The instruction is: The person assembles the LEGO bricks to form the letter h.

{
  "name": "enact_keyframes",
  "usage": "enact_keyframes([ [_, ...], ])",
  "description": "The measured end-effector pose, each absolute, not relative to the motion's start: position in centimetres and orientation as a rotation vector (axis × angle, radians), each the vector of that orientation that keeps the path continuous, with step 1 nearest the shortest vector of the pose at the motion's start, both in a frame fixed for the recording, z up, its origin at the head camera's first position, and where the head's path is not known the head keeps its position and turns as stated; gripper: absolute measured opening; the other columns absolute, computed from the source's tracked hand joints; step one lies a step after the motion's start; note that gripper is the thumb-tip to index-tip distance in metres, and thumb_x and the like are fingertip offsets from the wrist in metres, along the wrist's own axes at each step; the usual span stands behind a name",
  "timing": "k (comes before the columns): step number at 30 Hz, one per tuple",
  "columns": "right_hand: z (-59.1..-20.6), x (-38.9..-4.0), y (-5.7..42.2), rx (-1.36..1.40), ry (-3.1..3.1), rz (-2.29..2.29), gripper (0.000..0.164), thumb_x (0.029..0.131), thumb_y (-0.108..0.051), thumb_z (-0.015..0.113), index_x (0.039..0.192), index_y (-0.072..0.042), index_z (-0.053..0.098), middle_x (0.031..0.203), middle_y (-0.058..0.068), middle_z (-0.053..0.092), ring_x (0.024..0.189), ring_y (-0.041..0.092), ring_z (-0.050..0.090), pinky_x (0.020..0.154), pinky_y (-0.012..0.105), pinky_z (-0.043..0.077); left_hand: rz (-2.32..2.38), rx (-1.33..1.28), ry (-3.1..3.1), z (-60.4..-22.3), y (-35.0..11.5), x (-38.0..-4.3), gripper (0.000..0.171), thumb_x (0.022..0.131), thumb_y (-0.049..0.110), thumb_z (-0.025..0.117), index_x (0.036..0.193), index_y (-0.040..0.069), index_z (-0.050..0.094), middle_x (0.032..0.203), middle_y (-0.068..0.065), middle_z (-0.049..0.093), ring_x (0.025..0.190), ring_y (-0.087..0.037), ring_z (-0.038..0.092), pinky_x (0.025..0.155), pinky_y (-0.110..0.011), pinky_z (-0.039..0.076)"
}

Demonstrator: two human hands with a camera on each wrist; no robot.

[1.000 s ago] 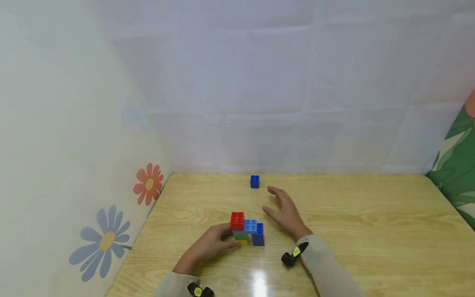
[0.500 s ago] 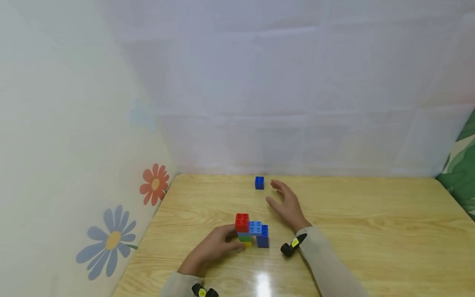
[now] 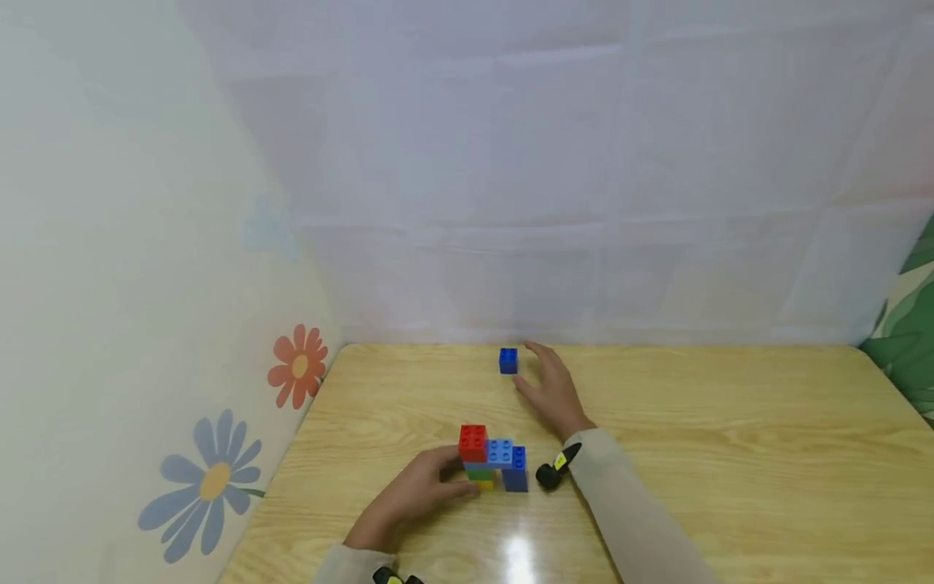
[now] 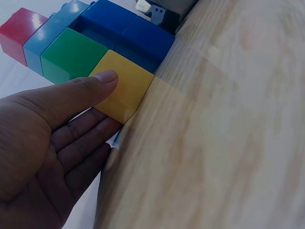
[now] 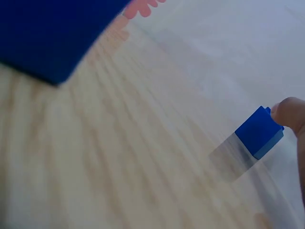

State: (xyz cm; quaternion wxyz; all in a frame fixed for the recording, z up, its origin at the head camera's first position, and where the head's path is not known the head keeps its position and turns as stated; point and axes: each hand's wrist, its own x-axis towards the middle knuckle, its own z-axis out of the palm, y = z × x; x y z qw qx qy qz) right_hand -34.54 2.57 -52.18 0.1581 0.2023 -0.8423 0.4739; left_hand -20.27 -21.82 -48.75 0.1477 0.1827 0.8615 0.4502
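A small bridge of toy building bricks stands on the table. Its left column has a red brick [image 3: 473,444] on top, with green [image 4: 71,55] and yellow bricks [image 4: 131,88] lower down. A light blue brick [image 3: 500,451] spans across to a column of dark blue bricks [image 3: 515,480]. My left hand [image 3: 419,488] holds the left column low, thumb on the yellow brick, other fingers behind. Farther back sits a single blue brick [image 3: 508,362]. Beside it on the right is my right hand [image 3: 552,396], thumb and fingers spread apart; whether the thumb touches is unclear.
The wooden table [image 3: 730,454] ends at a white cloth backdrop [image 3: 467,276]. A flower-printed wall [image 3: 212,483] borders its left side. A black device is strapped at each wrist.
My right hand has moved forward and left, closing the distance to the lone blue brick. The left hand keeps its hold on the brick bridge, which stays put.
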Motion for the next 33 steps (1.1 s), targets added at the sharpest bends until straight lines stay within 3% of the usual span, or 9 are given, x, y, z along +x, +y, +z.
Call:
enact_keyframes([
  [3,-52.03,-34.62,2.33,0.591,-2.472,1.341,0.069,0.090,-0.031,0.071,0.149,-0.014,0.039,0.149,0.006,0.042,0.134,0.027,0.042,0.109,0.048,0.035,1.311,0.531,2.469,-48.65,-21.81,-20.16,0.043,0.086,0.040,0.073,0.125,0.026,0.064,0.119,0.014,0.064,0.115,-0.012,0.057,0.103,-0.042,0.042],
  [9,-51.96,-34.60,2.28,0.675,-2.670,1.238,0.080,0.093,-0.043,0.063,0.156,-0.018,0.020,0.159,-0.001,0.022,0.144,0.022,0.024,0.116,0.043,0.024,1.323,0.520,2.443,-48.81,-21.73,-20.03,0.042,0.086,0.039,0.073,0.126,0.029,0.063,0.122,0.015,0.063,0.118,-0.012,0.056,0.105,-0.043,0.040],
  [17,-51.88,-34.65,2.11,0.735,-2.773,1.095,0.077,0.097,-0.042,0.058,0.157,-0.018,0.015,0.161,-0.002,0.018,0.145,0.017,0.021,0.116,0.039,0.022,1.323,0.527,2.451,-48.83,-21.69,-20.12,0.043,0.086,0.039,0.073,0.126,0.029,0.063,0.122,0.014,0.063,0.119,-0.012,0.056,0.104,-0.043,0.041],
  [21,-51.75,-34.52,2.01,0.699,-2.790,1.125,0.070,0.099,-0.038,0.056,0.156,-0.019,0.021,0.160,0.000,0.023,0.144,0.018,0.023,0.116,0.039,0.023,1.325,0.512,2.440,-48.87,-21.69,-20.03,0.043,0.085,0.039,0.074,0.126,0.029,0.063,0.122,0.014,0.063,0.118,-0.012,0.056,0.104,-0.042,0.042],
  [27,-51.57,-34.46,1.94,0.611,-2.709,1.262,0.054,0.099,-0.031,0.058,0.148,-0.017,0.041,0.149,0.003,0.042,0.137,0.022,0.039,0.112,0.042,0.033,1.336,0.508,2.440,-48.86,-21.69,-19.99,0.043,0.086,0.038,0.074,0.126,0.029,0.063,0.122,0.014,0.063,0.117,-0.012,0.057,0.103,-0.041,0.042],
  [33,-51.63,-34.58,1.86,0.584,-2.649,1.278,0.044,0.099,-0.030,0.058,0.140,-0.017,0.050,0.137,0.004,0.052,0.126,0.023,0.050,0.105,0.041,0.041,1.338,0.505,2.438,-48.79,-21.86,-20.14,0.042,0.086,0.038,0.073,0.126,0.030,0.063,0.122,0.014,0.063,0.117,-0.012,0.057,0.103,-0.041,0.043],
])
